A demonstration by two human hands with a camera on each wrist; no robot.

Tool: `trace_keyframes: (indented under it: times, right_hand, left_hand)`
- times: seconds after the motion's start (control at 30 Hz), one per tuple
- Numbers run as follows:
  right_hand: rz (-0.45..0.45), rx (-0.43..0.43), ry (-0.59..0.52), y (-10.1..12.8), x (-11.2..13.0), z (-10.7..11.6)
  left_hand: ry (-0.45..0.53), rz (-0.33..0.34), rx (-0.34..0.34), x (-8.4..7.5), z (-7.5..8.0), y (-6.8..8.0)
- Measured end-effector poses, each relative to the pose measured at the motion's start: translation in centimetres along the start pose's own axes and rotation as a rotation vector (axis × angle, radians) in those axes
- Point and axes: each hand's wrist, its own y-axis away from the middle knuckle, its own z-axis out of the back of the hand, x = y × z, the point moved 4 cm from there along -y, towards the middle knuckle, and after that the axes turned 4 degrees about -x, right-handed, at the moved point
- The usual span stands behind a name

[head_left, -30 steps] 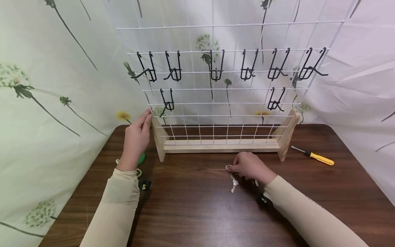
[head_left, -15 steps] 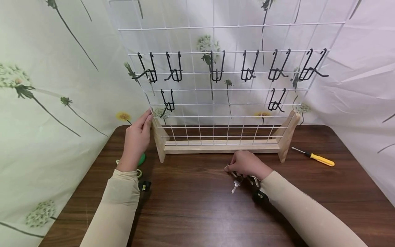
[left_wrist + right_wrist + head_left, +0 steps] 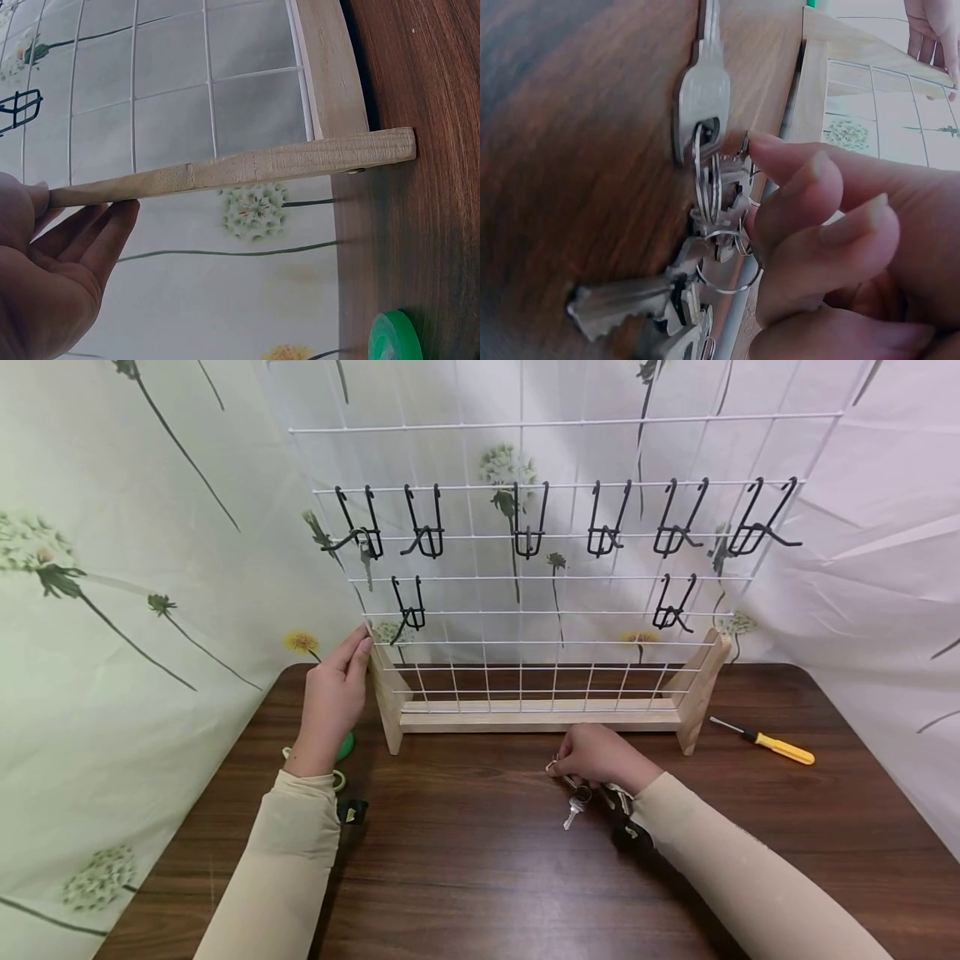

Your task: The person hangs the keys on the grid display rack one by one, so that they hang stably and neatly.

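Right hand at lower centre of the head view, fingers curled, pinching a bunch of keys lying on the dark wooden table, left hand at centre left, straight fingers resting on the wooden end post of a white wire grid rack

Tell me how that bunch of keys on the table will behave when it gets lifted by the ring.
The keys would likely dangle and swing, since several hang loose on thin wire rings. They look like metal, so probably heavy for their size, and stiff singly. The right hand has fingertips at the rings; a thin ring may slip from a light pinch.
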Motion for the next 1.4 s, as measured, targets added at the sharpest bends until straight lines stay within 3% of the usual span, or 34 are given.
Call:
trace_keyframes:
  times: [0.23, 0.47, 0.6, 1.07, 1.4]
  right_hand:
    - [0.007, -0.017, 0.010, 0.3, 0.3, 0.0]
    - [0.020, -0.135, 0.108, 0.7, 0.4, 0.1]
    - [0.044, -0.165, 0.109, 0.8, 0.7, 0.0]
    - [-0.003, 0.013, -0.024, 0.2, 0.5, -0.1]
    - [0.037, 0.051, 0.034, -0.3, 0.9, 0.1]
  left_hand:
    - [-0.010, 0.008, -0.003, 0.0, -0.1, -0.1]
    - [-0.010, 0.010, -0.003, 0.1, 0.0, -0.1]
    - [-0.009, 0.013, -0.004, 0.1, 0.0, 0.0]
    - [-0.001, 0.002, 0.000, 0.0, 0.0, -0.1]
    - [-0.004, 0.015, 0.005, -0.1, 0.0, 0.0]
